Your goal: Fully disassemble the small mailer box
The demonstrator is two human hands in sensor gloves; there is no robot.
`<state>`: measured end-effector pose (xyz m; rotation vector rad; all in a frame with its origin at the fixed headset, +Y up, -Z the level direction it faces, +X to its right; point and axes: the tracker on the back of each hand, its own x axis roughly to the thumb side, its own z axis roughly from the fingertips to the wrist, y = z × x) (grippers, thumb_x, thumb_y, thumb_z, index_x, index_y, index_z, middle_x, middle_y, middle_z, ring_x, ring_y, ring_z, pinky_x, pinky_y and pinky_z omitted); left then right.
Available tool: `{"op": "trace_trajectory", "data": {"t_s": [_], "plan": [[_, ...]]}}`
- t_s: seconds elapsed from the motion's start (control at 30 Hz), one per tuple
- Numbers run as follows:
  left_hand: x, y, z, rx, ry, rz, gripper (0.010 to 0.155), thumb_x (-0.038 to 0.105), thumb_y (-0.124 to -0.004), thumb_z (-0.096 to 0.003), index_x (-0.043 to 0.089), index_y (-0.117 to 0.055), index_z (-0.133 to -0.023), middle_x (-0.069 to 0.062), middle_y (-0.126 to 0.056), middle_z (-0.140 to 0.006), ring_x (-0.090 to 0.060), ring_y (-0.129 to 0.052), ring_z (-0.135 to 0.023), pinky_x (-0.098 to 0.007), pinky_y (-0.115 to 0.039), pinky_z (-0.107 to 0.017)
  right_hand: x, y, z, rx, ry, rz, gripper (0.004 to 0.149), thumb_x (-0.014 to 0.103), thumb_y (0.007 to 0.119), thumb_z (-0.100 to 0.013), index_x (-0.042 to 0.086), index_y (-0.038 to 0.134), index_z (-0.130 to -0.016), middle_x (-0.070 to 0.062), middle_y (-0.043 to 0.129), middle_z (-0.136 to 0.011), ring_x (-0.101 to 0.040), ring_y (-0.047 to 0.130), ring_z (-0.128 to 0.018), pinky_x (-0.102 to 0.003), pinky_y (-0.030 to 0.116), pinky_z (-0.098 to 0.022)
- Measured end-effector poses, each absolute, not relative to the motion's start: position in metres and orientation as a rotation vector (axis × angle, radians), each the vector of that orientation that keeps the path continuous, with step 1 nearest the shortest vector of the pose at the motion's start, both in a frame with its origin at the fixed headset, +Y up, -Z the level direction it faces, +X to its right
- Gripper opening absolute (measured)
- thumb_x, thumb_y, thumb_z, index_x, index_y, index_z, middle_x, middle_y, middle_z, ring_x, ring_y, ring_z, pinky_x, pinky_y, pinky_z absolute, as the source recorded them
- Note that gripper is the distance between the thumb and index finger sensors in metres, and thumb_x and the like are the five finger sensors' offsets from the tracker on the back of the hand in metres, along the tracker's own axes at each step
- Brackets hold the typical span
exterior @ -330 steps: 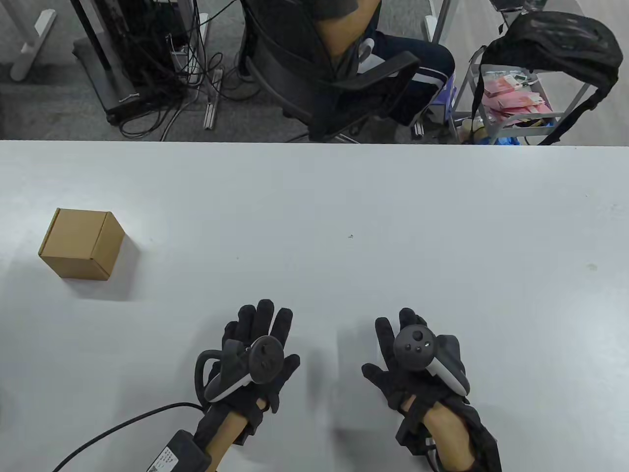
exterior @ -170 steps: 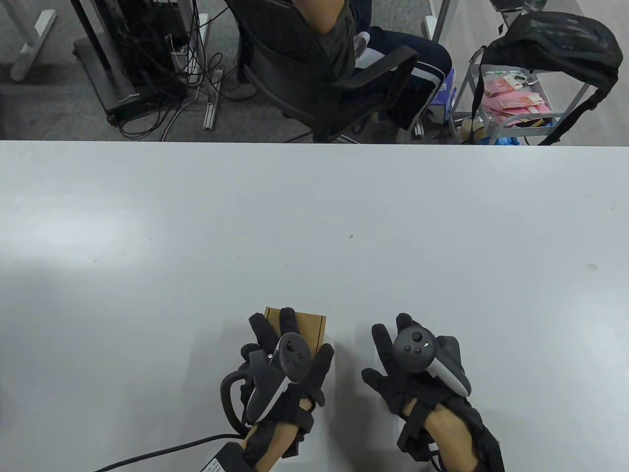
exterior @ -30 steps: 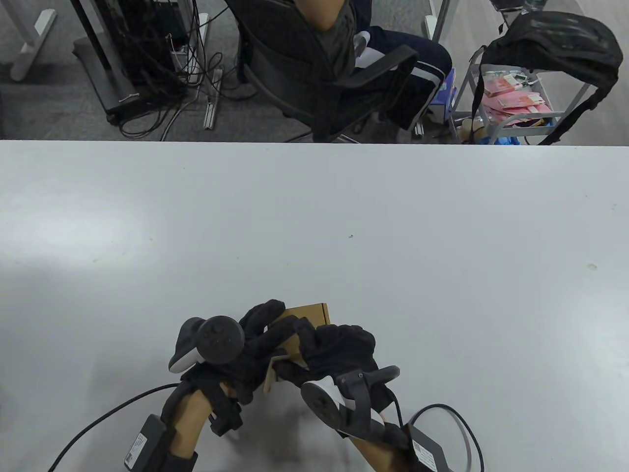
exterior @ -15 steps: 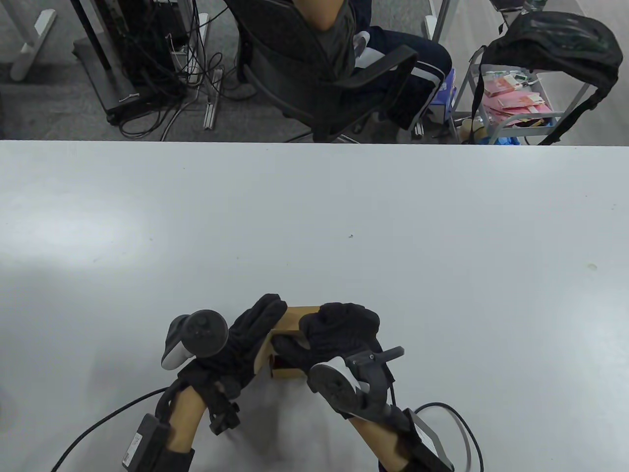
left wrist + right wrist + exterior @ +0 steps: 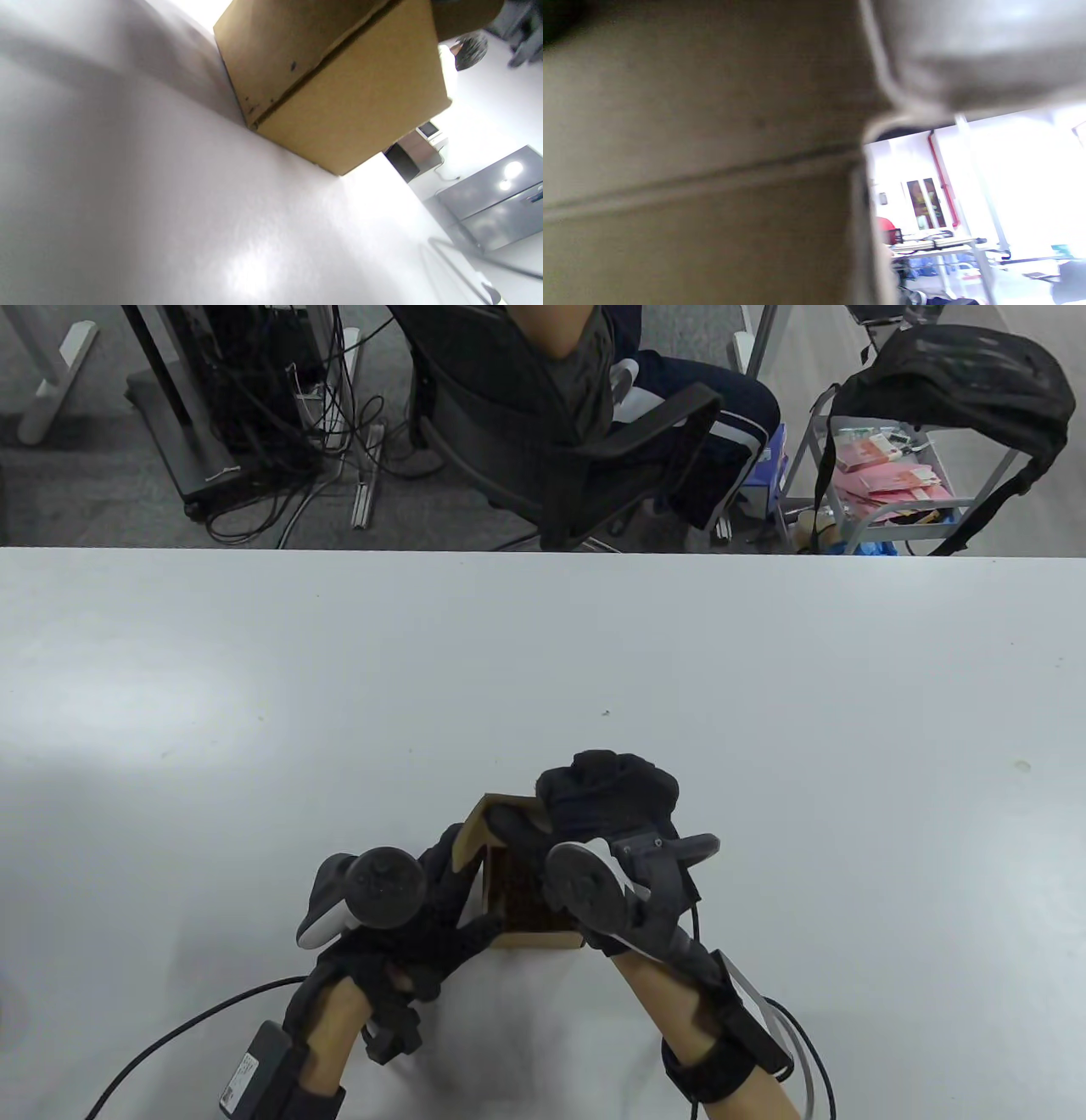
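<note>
Holding plain unprinted mailer box (image 5: pixel 519 899) open, left hand (image 5: pixel 424 916) bracing its side, right hand (image 5: pixel 607 806) gripping lid

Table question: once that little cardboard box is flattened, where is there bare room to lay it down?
The white table is bare beyond the hands, toward its far edge, and out to both sides. It is crowded only near the front edge, where the left hand and right hand hold the open box.
</note>
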<state>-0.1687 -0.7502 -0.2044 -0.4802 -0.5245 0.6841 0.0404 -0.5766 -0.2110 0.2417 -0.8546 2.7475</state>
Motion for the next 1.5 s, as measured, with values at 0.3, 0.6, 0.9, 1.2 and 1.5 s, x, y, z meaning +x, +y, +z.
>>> {"op": "trace_trajectory", "data": {"t_s": [0.3, 0.6, 0.9, 1.2, 1.5], "plan": [[-0.171, -0.751, -0.205, -0.487, -0.520, 0.686, 0.096, 0.072, -0.056, -0.0472, 0.024, 0.008, -0.100, -0.006, 0.009, -0.111, -0.040, -0.011, -0.108, -0.064, -0.028, -0.077, 0.035, -0.547, -0.268, -0.126, -0.740, 3.034, 0.089, 0.070, 0.067, -0.034, 0.034, 0.026, -0.103, 0.002, 0.015, -0.109, -0.025, 0.037, -0.101, -0.054, 0.036, -0.075], [-0.172, -0.750, -0.204, -0.500, -0.485, 0.645, 0.098, 0.075, -0.054, -0.0449, 0.018, -0.001, -0.104, -0.012, 0.002, -0.112, -0.041, -0.013, -0.107, -0.063, -0.029, -0.077, 0.008, -0.555, -0.260, 0.061, -0.838, 3.195, 0.086, 0.072, 0.064, -0.033, 0.033, 0.033, -0.103, 0.001, 0.010, -0.111, -0.025, 0.039, -0.102, -0.054, 0.039, -0.075], [-0.171, -0.751, -0.203, -0.531, -0.486, 0.654, 0.098, 0.075, -0.054, -0.0447, 0.018, -0.002, -0.105, -0.012, 0.002, -0.112, -0.042, -0.013, -0.107, -0.063, -0.028, -0.077, -0.011, -0.574, -0.276, 0.353, -0.815, 3.409, 0.085, 0.075, 0.063, -0.028, 0.039, 0.039, -0.102, 0.006, 0.010, -0.112, -0.020, 0.039, -0.104, -0.053, 0.037, -0.078], [-0.169, -0.751, -0.203, -0.543, -0.480, 0.650, 0.098, 0.075, -0.053, -0.0445, 0.018, -0.001, -0.105, -0.012, 0.003, -0.112, -0.041, -0.012, -0.107, -0.063, -0.027, -0.077, -0.008, -0.574, -0.303, 0.290, -0.399, 3.331, 0.072, 0.069, 0.064, -0.033, 0.034, 0.061, -0.096, 0.000, 0.035, -0.113, -0.030, 0.047, -0.100, -0.056, 0.041, -0.074], [-0.168, -0.750, -0.203, -0.531, -0.477, 0.642, 0.096, 0.074, -0.052, -0.0449, 0.018, -0.003, -0.105, -0.012, 0.001, -0.112, -0.041, -0.013, -0.107, -0.063, -0.028, -0.077, -0.056, -0.645, -0.293, 0.489, 0.621, 3.225, 0.063, 0.064, 0.061, -0.034, 0.038, 0.073, -0.090, 0.003, 0.044, -0.112, -0.033, 0.040, -0.102, -0.054, 0.037, -0.073]]}}
